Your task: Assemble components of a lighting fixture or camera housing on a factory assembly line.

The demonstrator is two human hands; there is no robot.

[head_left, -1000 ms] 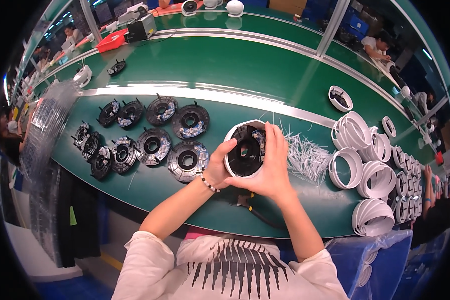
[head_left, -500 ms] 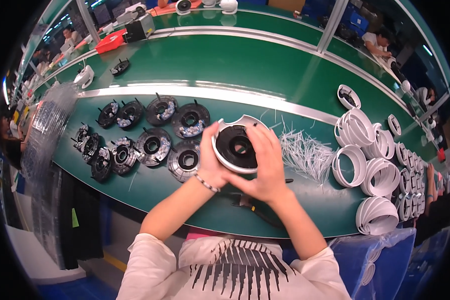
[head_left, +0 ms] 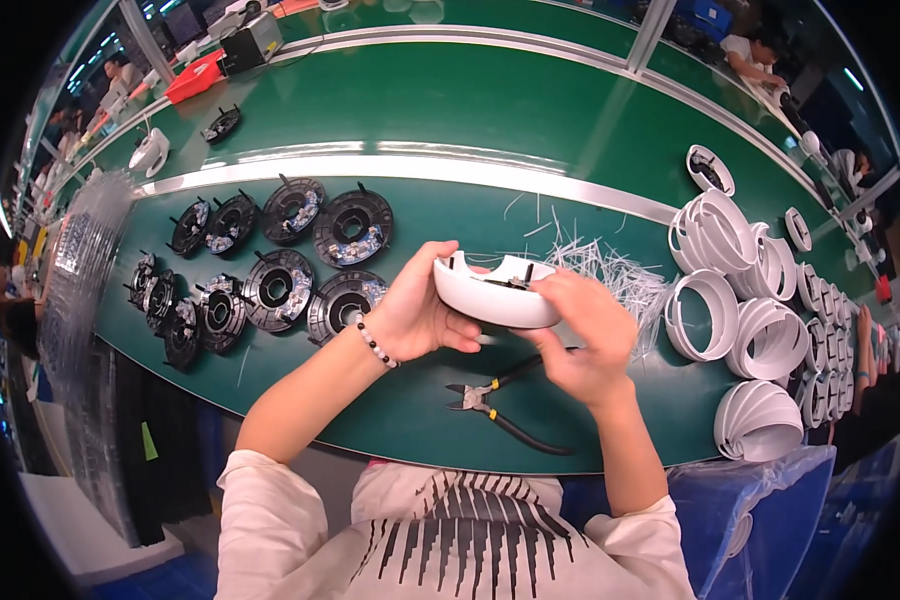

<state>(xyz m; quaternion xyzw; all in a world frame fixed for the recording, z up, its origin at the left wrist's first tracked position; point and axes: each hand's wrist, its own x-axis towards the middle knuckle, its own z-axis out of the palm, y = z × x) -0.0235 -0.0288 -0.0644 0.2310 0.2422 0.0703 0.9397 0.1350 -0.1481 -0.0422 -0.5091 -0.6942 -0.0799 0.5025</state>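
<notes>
Between my two hands is a round white plastic housing [head_left: 495, 300] with a black inner part, tilted so its white outer wall faces me and a notch in its rim is on top. My left hand [head_left: 420, 305] grips its left side, thumb at the rim and fingers beneath. My right hand [head_left: 590, 330] holds the right side, with fingers on the rim near small black parts. Below the housing, cutting pliers [head_left: 480, 397] with black and yellow handles lie on the green table. To the left stand several black round bases [head_left: 353, 228] with circuit boards and wires.
White plastic rings [head_left: 702, 315] are stacked at the right, with more round housings beyond. Thin white strips [head_left: 610, 275] lie in a heap behind my right hand. A metal rail [head_left: 390, 168] separates the table from the green conveyor belt [head_left: 450, 100]. Clear plastic wrap [head_left: 85, 250] hangs at the left edge.
The white housing has been tipped from showing its black inside to showing its outer wall. My right hand has moved right and down along it; the pliers are now in fuller view.
</notes>
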